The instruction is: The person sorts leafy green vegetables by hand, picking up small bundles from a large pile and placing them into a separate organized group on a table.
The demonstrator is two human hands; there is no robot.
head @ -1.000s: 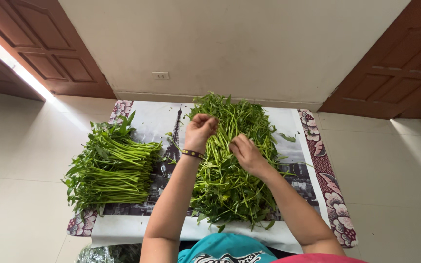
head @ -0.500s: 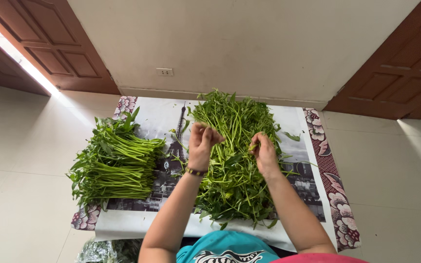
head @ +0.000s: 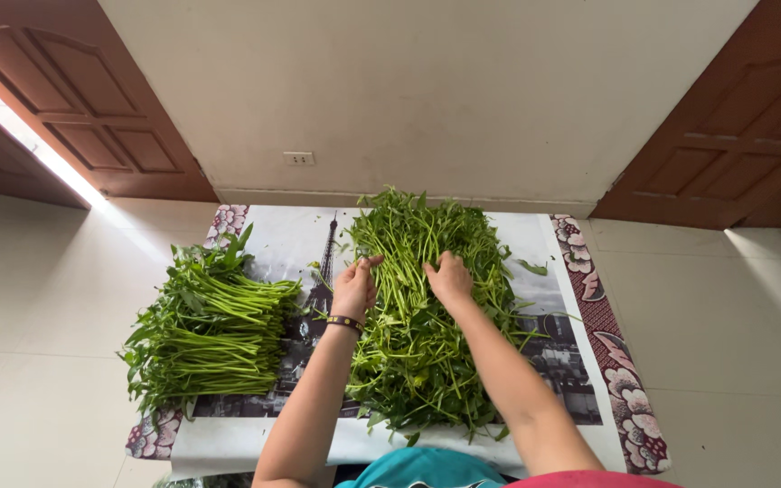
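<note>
1. Loose green leafy stalks [head: 427, 325] heaped mid-mat hide my fingertips; whether either grip holds a stalk, I cannot tell.
2. My left hand [head: 354, 289] and right hand [head: 450, 278] have drawn closer together since.

We see bright, even daylight, glare streaming in at the upper left, soft shadows, sharp focus, and wide-angle bending at the edges.
</note>
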